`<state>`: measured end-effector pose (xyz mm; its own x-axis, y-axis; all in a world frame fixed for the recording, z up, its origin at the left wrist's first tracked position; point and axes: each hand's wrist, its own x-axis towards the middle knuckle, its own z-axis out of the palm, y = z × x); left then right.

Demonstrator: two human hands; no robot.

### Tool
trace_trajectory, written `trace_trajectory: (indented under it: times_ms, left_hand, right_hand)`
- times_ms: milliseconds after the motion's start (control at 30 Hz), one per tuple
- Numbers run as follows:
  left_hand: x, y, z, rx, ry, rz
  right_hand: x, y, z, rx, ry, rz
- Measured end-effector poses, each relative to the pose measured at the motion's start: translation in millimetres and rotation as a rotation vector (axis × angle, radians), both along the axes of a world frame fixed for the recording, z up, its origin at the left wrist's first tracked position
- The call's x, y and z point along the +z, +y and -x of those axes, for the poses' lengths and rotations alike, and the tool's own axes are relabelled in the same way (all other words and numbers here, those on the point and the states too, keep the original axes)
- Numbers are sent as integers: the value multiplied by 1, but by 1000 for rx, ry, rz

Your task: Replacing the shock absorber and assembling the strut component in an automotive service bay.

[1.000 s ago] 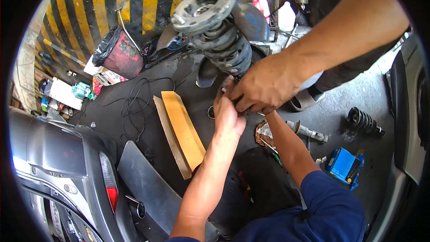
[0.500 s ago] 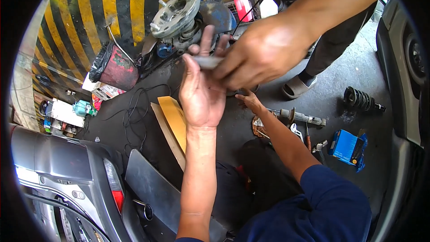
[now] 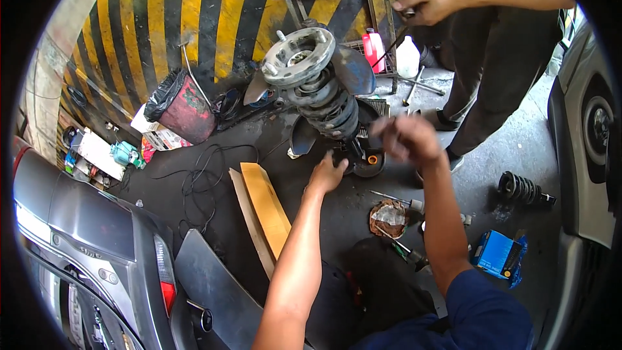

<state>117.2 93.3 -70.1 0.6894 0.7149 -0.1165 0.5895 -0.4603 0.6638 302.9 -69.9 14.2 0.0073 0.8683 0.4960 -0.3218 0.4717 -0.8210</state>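
A shock-absorber strut with a coil spring [image 3: 327, 110] stands tilted ahead of me, below a worn round metal plate with studs [image 3: 298, 58]. Beside the strut's lower end is my left hand [image 3: 328, 175], its thumb apart from its fingers and nothing visible in it. My right hand [image 3: 409, 137] is raised to the right of the spring; motion smears its fingers, so what they hold, if anything, cannot be made out. An orange ring [image 3: 372, 159] shows in a dark round part at the strut's foot.
A co-worker's hand [image 3: 427, 3] grips a metal tool at upper right. Tools and a brown-rimmed dish [image 3: 389, 218] lie near my right arm, with a blue box [image 3: 495, 253] and another spring strut [image 3: 525, 189] farther right. A long cardboard box [image 3: 265, 204], bucket [image 3: 184, 107] and grey car [image 3: 91, 220] are leftward.
The co-worker's hand has withdrawn from my left palm to the upper right. My left hand has turned over and lowered to the strut's foot; my right hand has risen. The view has shifted.
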Motion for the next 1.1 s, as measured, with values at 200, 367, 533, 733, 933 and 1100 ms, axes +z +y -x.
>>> trace_trajectory:
  times_ms: [200,367,533,733,933,1100]
  left_hand:
    - [-19,-3,-33,-39,-145,63]
    - [-17,3,-25,0,-119,19]
    - [-18,18,-18,-100,-205,82]
    - [-36,17,-30,-97,-141,120]
    - [-33,14,-17,-117,-110,94]
    - [-11,4,-18,-78,-208,341]
  right_hand:
    - [122,66,-39,-304,-114,121]
    - [122,70,-49,-211,-220,235]
    - [44,58,-85,-335,-38,306]
    - [-211,51,-106,-409,323,811]
    - [-268,84,-43,-241,343,904]
    - [-263,84,-42,-600,498,904]
